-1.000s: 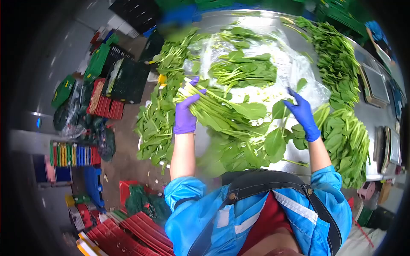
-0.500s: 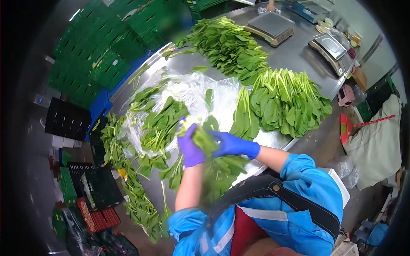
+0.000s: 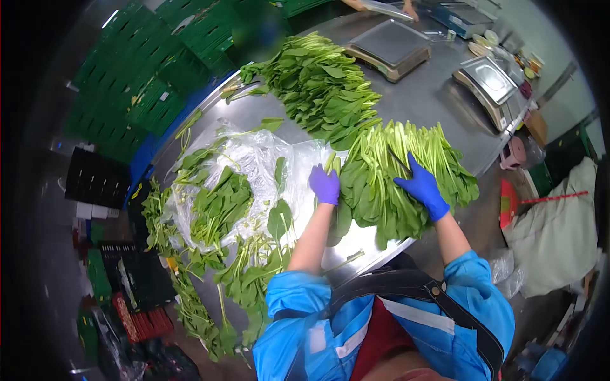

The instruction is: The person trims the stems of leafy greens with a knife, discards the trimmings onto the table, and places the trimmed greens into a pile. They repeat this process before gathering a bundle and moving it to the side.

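Note:
My left hand point(image 3: 325, 185), in a purple-blue glove, is closed round a small bunch of leafy greens point(image 3: 332, 164), its pale stalks showing above the fingers. To its right, my right hand point(image 3: 422, 189), in a blue glove, lies over a large row of greens point(image 3: 387, 190). A thin dark tool point(image 3: 399, 161), which looks like a knife, sticks out from between its thumb and fingers across the stalks. Left of my hands, loose leaves point(image 3: 222, 203) lie on crumpled clear plastic point(image 3: 270, 149).
Another stack of greens point(image 3: 324, 89) lies farther back on the metal table point(image 3: 426, 95). Behind it are a scale point(image 3: 391, 44) and a co-worker's hand point(image 3: 410, 9). A second scale point(image 3: 488, 82) stands at right. Green crates point(image 3: 127, 82) are piled at left.
Both hands have moved right and away from the body, from above the loose leaves to the row of greens. They are now apart. The co-worker's hands have moved at the top.

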Action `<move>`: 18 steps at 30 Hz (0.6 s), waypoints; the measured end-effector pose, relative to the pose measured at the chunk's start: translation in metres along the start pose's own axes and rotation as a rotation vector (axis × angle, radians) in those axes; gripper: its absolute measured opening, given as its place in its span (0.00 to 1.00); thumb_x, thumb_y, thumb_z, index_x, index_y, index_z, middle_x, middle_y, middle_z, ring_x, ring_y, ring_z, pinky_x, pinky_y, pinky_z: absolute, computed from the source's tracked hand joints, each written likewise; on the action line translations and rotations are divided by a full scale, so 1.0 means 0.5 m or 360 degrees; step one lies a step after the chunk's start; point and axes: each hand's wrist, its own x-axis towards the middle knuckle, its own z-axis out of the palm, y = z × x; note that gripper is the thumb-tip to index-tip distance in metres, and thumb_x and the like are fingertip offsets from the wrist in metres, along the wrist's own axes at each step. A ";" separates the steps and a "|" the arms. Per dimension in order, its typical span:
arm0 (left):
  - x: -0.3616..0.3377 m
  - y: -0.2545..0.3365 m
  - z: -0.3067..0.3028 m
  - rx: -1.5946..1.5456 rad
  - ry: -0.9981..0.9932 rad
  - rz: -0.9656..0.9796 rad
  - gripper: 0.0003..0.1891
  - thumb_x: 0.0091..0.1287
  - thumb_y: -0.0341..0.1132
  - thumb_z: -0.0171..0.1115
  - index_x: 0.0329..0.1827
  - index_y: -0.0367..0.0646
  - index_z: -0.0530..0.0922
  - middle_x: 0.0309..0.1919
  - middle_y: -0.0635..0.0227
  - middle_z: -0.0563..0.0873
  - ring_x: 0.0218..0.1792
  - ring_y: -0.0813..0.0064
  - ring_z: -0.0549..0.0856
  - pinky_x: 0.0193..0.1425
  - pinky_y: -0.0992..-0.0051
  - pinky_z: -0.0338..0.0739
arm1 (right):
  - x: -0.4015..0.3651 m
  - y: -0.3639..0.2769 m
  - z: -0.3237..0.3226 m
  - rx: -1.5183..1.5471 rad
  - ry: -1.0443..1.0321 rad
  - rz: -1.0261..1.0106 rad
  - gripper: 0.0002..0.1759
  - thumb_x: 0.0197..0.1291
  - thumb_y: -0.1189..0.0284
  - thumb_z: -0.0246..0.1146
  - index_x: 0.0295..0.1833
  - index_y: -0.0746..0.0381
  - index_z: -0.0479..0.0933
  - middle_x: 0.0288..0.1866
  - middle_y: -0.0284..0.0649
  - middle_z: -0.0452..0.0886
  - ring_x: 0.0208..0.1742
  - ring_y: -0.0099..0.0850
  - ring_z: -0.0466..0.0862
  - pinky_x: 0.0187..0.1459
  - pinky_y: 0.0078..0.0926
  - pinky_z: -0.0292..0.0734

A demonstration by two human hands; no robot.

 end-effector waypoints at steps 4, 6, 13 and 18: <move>-0.002 0.003 -0.038 0.0422 -0.0624 -0.0386 0.31 0.54 0.48 0.65 0.58 0.37 0.72 0.51 0.49 0.78 0.51 0.52 0.78 0.54 0.59 0.74 | -0.004 0.032 -0.044 0.0327 0.0077 -0.0232 0.39 0.51 0.58 0.68 0.66 0.63 0.66 0.60 0.52 0.75 0.56 0.43 0.79 0.55 0.33 0.73; -0.001 -0.013 -0.020 0.0604 -0.0622 -0.0209 0.24 0.51 0.43 0.66 0.49 0.39 0.77 0.44 0.52 0.82 0.45 0.53 0.81 0.48 0.59 0.76 | 0.001 0.036 -0.080 0.0372 0.0110 -0.0349 0.34 0.54 0.61 0.67 0.65 0.63 0.68 0.59 0.49 0.76 0.54 0.39 0.80 0.53 0.31 0.74; 0.035 0.004 -0.132 -0.0395 -0.0344 -0.0385 0.20 0.49 0.29 0.60 0.48 0.39 0.81 0.38 0.57 0.86 0.39 0.69 0.85 0.47 0.73 0.78 | 0.037 0.102 -0.150 0.0820 0.0081 -0.0172 0.22 0.60 0.75 0.62 0.62 0.62 0.73 0.54 0.39 0.80 0.51 0.22 0.79 0.46 0.20 0.73; 0.108 0.128 -0.110 -0.0946 -0.0340 -0.0367 0.21 0.53 0.28 0.59 0.53 0.36 0.78 0.45 0.55 0.84 0.45 0.65 0.83 0.53 0.71 0.77 | 0.069 0.128 -0.138 0.0851 0.0084 -0.0236 0.21 0.62 0.75 0.60 0.61 0.62 0.73 0.54 0.37 0.80 0.53 0.24 0.78 0.52 0.20 0.69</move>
